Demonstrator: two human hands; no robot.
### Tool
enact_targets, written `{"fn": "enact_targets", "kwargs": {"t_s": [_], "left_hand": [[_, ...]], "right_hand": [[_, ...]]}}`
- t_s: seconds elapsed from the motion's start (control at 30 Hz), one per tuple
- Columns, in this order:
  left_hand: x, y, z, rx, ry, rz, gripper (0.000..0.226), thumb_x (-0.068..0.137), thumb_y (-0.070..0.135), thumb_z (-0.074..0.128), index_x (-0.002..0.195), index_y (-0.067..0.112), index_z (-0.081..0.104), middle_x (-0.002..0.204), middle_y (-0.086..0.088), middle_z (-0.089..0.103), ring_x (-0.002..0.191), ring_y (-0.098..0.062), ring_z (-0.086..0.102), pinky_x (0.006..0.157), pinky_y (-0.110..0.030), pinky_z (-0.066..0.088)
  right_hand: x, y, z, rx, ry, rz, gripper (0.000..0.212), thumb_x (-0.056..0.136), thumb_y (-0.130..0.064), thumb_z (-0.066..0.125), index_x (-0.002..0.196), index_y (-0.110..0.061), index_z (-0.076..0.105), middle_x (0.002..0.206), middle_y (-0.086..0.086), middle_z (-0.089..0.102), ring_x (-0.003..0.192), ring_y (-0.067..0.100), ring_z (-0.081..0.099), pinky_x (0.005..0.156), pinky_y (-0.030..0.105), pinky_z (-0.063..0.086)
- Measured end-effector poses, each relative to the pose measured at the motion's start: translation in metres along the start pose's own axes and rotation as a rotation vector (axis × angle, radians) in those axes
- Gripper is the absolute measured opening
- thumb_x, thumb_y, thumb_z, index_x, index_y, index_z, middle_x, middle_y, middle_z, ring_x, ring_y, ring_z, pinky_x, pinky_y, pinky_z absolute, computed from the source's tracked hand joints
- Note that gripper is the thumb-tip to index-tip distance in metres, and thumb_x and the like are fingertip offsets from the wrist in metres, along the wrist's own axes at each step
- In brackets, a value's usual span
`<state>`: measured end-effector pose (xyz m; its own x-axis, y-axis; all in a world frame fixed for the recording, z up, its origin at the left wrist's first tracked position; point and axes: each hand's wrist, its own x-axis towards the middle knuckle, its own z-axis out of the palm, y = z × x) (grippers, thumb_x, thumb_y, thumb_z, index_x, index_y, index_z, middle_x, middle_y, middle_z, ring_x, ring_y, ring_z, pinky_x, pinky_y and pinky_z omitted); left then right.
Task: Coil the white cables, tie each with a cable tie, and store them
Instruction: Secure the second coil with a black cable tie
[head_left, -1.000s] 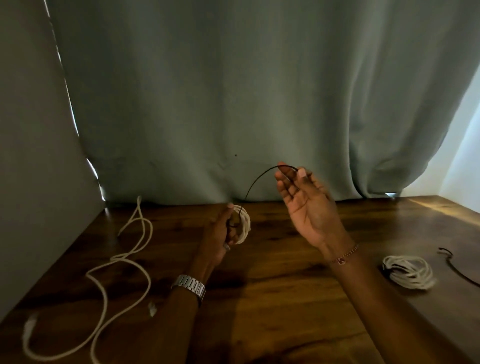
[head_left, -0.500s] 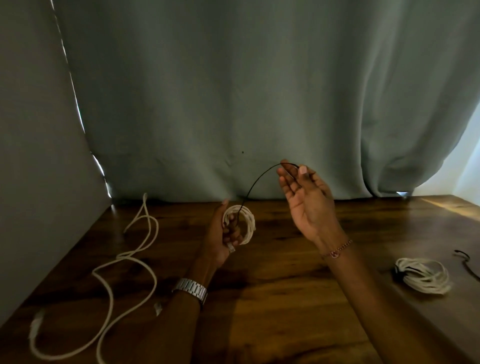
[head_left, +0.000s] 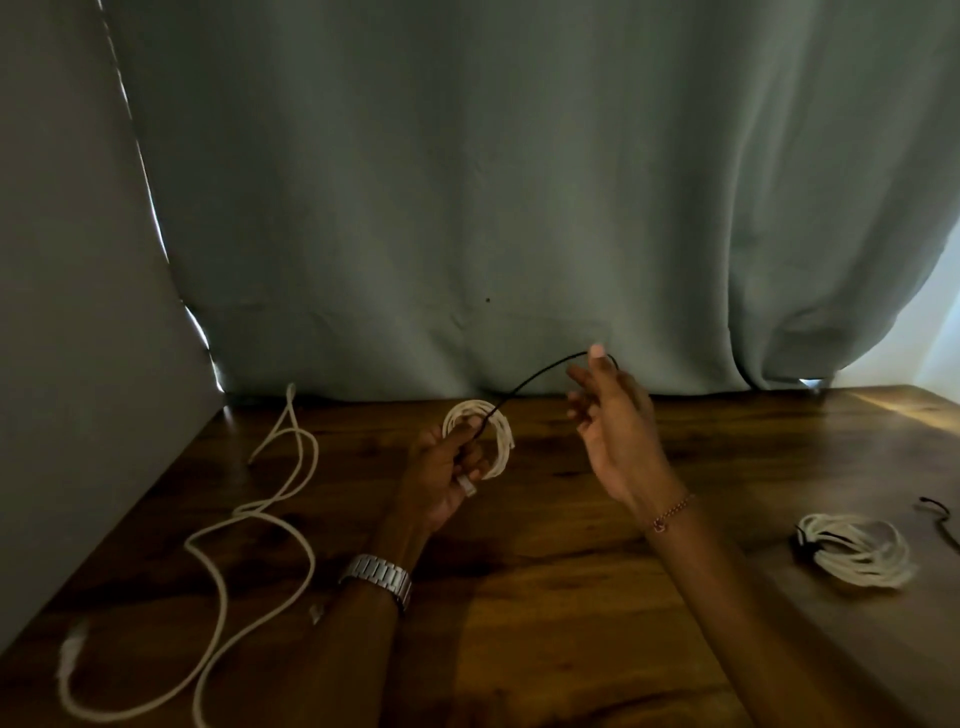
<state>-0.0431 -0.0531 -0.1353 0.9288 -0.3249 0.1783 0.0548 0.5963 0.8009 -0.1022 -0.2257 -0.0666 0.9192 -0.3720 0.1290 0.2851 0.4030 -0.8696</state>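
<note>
1. The left hand (head_left: 447, 467) is raised above the wooden tabletop (head_left: 545, 597), its fingers (head_left: 475, 462) curled round a small coiled white cable (head_left: 488, 431) that stands upright in the grip.
2. A thin black cable tie (head_left: 535, 376) rises from that coil and arcs up to the right (it reads as a dark line against the curtain).
3. The right hand (head_left: 618, 436) is lifted to the right of the coil, with thumb and fingertips pinching the far end of the tie; the remaining fingers are loosely spread.
4. A silver watch (head_left: 379, 574) sits on the left wrist and a beaded bracelet (head_left: 670, 514) on the right.
5. On the left of the tabletop a loose white cable (head_left: 260, 519) lies uncoiled in wide loops, running from near the back edge to the front corner.
6. On the right lies a second coil (head_left: 857, 553), flat on the wood, with a dark band at its left end (whether that band is fastened cannot be told).
7. Just beyond it, near the right edge of the view, lies another black tie (head_left: 937, 514), apart from the coil.
8. A grey-green curtain (head_left: 467, 182) hangs behind the tabletop, reaching down to its back edge.
</note>
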Motion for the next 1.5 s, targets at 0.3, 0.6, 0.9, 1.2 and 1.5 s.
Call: {"fn": "enact_targets", "kwargs": {"t_s": [0.3, 0.6, 0.9, 1.2, 1.5], "left_hand": [[0.003, -0.006, 0.001, 0.1, -0.052, 0.036, 0.012, 0.093, 0.011, 0.058, 0.088, 0.005, 0.067, 0.055, -0.001, 0.038, 0.046, -0.01, 0.035, 0.043, -0.023, 0.032], [0.003, -0.006, -0.001, 0.179, -0.116, 0.024, 0.021, 0.095, 0.011, 0.057, 0.075, 0.014, 0.063, 0.049, 0.005, 0.033, 0.039, -0.005, 0.029, 0.04, -0.021, 0.028], [0.017, -0.01, -0.008, 0.004, -0.053, -0.098, 0.018, 0.083, 0.03, 0.044, 0.073, 0.015, 0.042, 0.046, 0.008, 0.027, 0.035, -0.006, 0.019, 0.044, -0.025, 0.014], [0.02, -0.012, -0.01, 0.086, -0.05, -0.085, 0.037, 0.097, 0.027, 0.031, 0.064, 0.018, 0.044, 0.045, 0.007, 0.024, 0.035, -0.007, 0.017, 0.043, -0.024, 0.013], [0.014, -0.007, -0.005, 0.287, 0.036, -0.073, 0.047, 0.1, 0.03, 0.029, 0.057, 0.022, 0.047, 0.045, 0.006, 0.023, 0.036, -0.01, 0.016, 0.043, -0.022, 0.014]], "right_hand": [[-0.015, 0.033, 0.014, -0.576, -0.236, 0.065, 0.031, 0.086, -0.032, 0.075, 0.117, -0.025, 0.071, 0.109, -0.008, 0.073, 0.099, 0.003, 0.065, 0.055, 0.008, 0.046], [-0.004, 0.037, 0.005, -0.557, -0.23, -0.134, 0.013, 0.084, -0.017, 0.079, 0.095, -0.012, 0.077, 0.092, 0.002, 0.076, 0.075, 0.004, 0.068, 0.06, 0.014, 0.049], [-0.006, 0.038, -0.005, -0.744, -0.293, -0.484, 0.009, 0.085, -0.01, 0.077, 0.093, -0.013, 0.074, 0.086, -0.009, 0.075, 0.079, -0.002, 0.071, 0.067, 0.01, 0.052], [-0.002, 0.048, -0.007, -0.864, -0.35, -0.643, 0.018, 0.082, -0.005, 0.08, 0.096, -0.015, 0.077, 0.091, -0.012, 0.075, 0.085, -0.002, 0.072, 0.077, 0.014, 0.054], [0.003, 0.037, -0.004, -0.98, -0.324, -0.638, 0.01, 0.083, -0.012, 0.079, 0.09, -0.018, 0.08, 0.085, -0.016, 0.068, 0.085, -0.01, 0.063, 0.07, 0.004, 0.044]]}}
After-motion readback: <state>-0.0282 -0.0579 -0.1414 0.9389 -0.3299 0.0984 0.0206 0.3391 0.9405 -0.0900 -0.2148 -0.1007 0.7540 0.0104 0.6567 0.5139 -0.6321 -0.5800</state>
